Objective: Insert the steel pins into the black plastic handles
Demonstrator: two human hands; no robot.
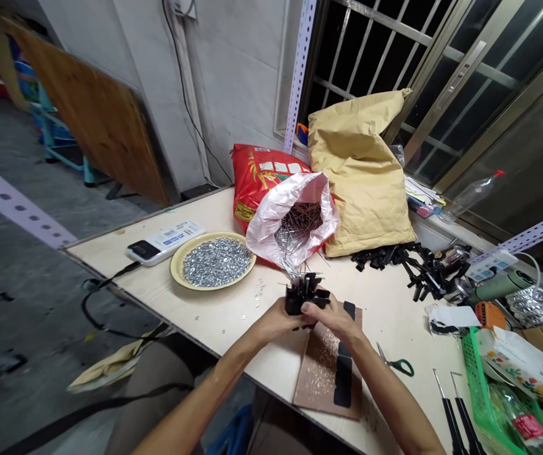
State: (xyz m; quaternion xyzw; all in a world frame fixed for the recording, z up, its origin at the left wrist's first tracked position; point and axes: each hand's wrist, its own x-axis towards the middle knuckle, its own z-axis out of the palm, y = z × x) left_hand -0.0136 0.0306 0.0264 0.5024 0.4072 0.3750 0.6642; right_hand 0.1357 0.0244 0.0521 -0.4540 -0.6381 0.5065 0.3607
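My left hand (276, 319) and my right hand (335, 318) are closed together around a bunch of black plastic parts (304, 294). Thin metal pins seem to stick out near the top of the bunch, though the fingers hide its lower part. Under my hands lies a brown board (314, 379) with pale scuffs and black pads (343, 382) along its right side. Just beyond, a red sack (257, 174) with a white lining lies open, showing long brown and silver metal pins (300, 224). To the left, small silver metal pieces (217, 260) fill a yellow plate (175, 278).
Scissors (401, 366) and two black-handled hook tools (451, 411) lie at right, beside a green basket (471, 373). Loose black parts (423, 272) are heaped at the back right near a paper sack (361, 183). A phone-like device (144, 251) with a cable sits at the left edge.
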